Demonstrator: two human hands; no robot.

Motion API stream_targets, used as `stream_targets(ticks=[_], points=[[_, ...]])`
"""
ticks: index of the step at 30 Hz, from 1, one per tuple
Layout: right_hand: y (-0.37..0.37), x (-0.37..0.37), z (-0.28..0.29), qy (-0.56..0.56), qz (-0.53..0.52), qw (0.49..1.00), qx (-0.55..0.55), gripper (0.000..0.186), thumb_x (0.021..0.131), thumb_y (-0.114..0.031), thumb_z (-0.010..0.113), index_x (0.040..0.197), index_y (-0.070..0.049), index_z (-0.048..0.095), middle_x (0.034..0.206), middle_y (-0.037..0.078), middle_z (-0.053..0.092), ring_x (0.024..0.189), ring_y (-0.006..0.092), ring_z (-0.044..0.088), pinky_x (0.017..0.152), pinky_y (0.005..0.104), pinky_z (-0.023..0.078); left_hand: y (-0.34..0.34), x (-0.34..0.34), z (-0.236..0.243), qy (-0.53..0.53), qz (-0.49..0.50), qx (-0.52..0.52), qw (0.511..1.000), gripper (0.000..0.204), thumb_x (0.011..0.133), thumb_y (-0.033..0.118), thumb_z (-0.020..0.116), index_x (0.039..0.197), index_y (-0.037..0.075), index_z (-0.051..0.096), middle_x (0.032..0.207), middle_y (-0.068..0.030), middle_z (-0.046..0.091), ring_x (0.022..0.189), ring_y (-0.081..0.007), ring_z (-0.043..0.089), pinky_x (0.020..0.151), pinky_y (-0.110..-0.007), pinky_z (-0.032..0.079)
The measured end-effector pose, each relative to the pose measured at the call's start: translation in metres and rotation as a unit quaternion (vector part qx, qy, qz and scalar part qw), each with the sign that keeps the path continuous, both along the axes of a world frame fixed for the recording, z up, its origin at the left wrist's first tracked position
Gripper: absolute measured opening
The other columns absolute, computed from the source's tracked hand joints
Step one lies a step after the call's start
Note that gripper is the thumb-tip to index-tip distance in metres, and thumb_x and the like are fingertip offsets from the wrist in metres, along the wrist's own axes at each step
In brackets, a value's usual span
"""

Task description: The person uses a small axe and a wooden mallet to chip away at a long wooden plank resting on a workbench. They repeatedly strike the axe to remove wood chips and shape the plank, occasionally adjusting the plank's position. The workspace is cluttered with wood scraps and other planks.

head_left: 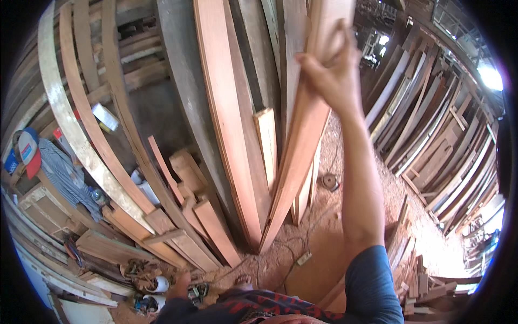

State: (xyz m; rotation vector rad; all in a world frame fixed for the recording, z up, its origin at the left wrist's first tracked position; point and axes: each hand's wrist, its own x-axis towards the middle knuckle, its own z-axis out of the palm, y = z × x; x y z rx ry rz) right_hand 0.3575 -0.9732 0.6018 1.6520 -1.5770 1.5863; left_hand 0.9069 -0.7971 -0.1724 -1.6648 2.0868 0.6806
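Note:
My right hand (335,73) is raised high, its fingers around the far edge of a long reddish-brown wooden board (302,140) and its thumb pointing left across it. Motion blurs the hand and the upper part of the board. The board leans, its lower end near the sawdust-covered ground. Left of it stands another long reddish board (229,108), the two lower ends close together. Between them is a short pale timber piece (265,140). At the lower edge, a bit of what looks like my left hand (182,284) shows beside my body, its fingers not distinguishable.
Upright planks line a rack (135,75) on the left, with short offcuts (216,227) at its foot. A cap (28,148) and striped cloth (67,173) hang there. A cable with a socket block (304,259) crosses the ground. More planks (431,124) lean at right.

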Motion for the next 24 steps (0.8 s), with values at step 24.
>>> stream_targets(ticks=[24], points=[[0.191,0.019,-0.516,-0.313,0.161,0.795,0.493,0.048,0.098,-0.035,0.062,0.141,-0.012,0.062,0.146,0.017,0.054,0.138,0.0347,0.049,0.115,0.0486,0.041,-0.16,-0.088,0.065,0.445,0.374,0.066,0.811,0.015,0.096,0.021,0.064,0.097,0.006,0.07,0.079,-0.0063,0.068,0.06,-0.0202,0.064,0.052,-0.036,0.052]])
